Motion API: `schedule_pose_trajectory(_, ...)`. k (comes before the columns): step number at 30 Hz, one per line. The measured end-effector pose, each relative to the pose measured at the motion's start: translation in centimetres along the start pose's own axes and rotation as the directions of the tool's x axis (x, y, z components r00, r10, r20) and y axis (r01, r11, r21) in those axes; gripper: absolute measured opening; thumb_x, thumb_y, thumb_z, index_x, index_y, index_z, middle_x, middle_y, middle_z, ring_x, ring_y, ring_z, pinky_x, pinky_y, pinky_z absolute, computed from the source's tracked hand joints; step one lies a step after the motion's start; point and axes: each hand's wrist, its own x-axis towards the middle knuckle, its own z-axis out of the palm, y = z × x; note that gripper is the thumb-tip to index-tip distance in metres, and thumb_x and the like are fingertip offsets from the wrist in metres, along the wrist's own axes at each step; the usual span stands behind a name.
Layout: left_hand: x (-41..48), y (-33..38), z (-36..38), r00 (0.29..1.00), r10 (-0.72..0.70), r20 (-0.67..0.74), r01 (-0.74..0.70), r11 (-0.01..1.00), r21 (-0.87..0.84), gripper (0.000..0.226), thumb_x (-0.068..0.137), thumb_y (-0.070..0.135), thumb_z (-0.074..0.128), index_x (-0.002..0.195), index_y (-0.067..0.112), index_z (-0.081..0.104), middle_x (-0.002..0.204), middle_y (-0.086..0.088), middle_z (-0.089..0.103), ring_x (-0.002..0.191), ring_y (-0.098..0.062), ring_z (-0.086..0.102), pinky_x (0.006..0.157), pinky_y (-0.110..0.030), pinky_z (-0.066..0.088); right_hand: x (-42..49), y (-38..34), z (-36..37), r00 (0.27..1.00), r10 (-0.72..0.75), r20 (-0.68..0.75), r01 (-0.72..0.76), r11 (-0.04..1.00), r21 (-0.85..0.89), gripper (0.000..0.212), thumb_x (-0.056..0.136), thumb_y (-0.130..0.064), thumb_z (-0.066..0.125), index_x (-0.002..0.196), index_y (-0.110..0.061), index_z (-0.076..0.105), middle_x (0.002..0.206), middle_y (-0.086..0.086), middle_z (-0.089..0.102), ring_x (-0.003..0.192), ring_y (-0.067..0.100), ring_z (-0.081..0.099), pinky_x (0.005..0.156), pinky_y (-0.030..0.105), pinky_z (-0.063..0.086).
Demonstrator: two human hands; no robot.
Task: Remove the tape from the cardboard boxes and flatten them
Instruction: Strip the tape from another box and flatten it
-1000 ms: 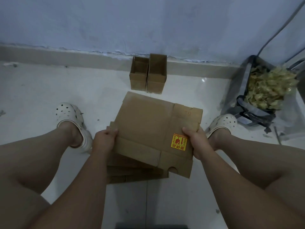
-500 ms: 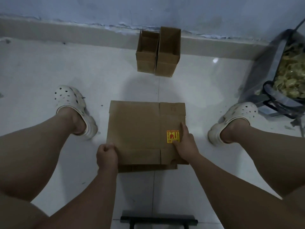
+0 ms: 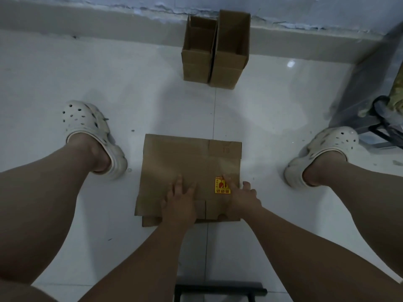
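A flattened cardboard box [image 3: 174,162] with a yellow-and-red sticker [image 3: 222,185] lies on top of a small stack of flat boxes on the white tiled floor between my feet. My left hand [image 3: 180,202] presses flat on its near middle, fingers straight. My right hand [image 3: 238,198] presses on its near right part, beside the sticker, fingers spread. Two open, unflattened cardboard boxes [image 3: 216,49] stand side by side against the wall at the far middle.
My feet in white clogs [image 3: 91,131] [image 3: 322,153] flank the stack. A dark bag [image 3: 370,101] with scraps stands at the right edge. A black bar of a stool [image 3: 220,290] shows at the bottom. A skirting runs along the far wall.
The flat box was lowered onto the stack. My left hand moved from the box's left edge onto its top and opened flat; my right hand pressed down near the sticker.
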Motion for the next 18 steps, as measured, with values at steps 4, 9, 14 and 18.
schedule_pose_trajectory(4, 0.3, -0.1, 0.7, 0.996, -0.013, 0.089, 0.004, 0.995, 0.098, 0.086, 0.089, 0.029, 0.055, 0.147, 0.043, -0.008, 0.154, -0.004, -0.028, 0.143, -0.035, -0.013, 0.113, -0.059, 0.014, -0.1, -1.3, -0.8, 0.988, -0.017, -0.154, 0.007, 0.998, -0.061, 0.079, 0.086, -0.031, 0.067, 0.150, -0.040, 0.021, 0.152, 0.014, 0.013, 0.139, 0.037, 0.018, 0.111, 0.050, 0.027)
schedule_pose_trajectory(9, 1.1, 0.5, -0.1, 0.993, -0.004, 0.116, -0.009, 0.994, 0.108, 0.087, 0.089, 0.027, 0.054, 0.146, 0.046, -0.009, 0.154, -0.004, -0.028, 0.143, -0.035, -0.008, 0.111, -0.057, 0.016, 1.2, -3.8, -4.4, 0.904, -0.057, -0.424, 0.100, 0.992, 0.080, 0.031, 0.095, -0.022, 0.045, 0.122, -0.018, 0.061, 0.156, 0.015, 0.014, 0.137, 0.034, 0.021, 0.109, 0.044, 0.029)
schedule_pose_trajectory(14, 1.4, 1.6, -0.5, 0.995, 0.004, 0.102, -0.014, 0.996, 0.089, 0.086, 0.088, 0.026, 0.054, 0.146, 0.046, -0.006, 0.155, -0.003, -0.024, 0.141, -0.035, 0.002, 0.112, -0.054, 0.021, 3.1, -6.6, -9.1, 0.872, -0.158, -0.463, 0.193, 0.981, 0.029, 0.027, 0.092, -0.020, 0.049, 0.116, -0.017, 0.062, 0.159, 0.007, 0.003, 0.140, 0.033, 0.016, 0.110, 0.045, 0.028)
schedule_pose_trajectory(18, 2.7, 2.4, -1.4, 0.995, 0.033, 0.094, -0.044, 0.992, 0.115, 0.085, 0.088, 0.027, 0.054, 0.146, 0.045, -0.005, 0.155, -0.004, -0.020, 0.138, -0.035, 0.009, 0.109, -0.053, 0.023, 4.5, -8.8, -14.1, 0.836, -0.200, -0.510, 0.211, 0.977, -0.037, 0.023, 0.089, -0.018, 0.055, 0.110, -0.018, 0.064, 0.162, 0.004, -0.003, 0.142, 0.034, 0.011, 0.110, 0.046, 0.027)
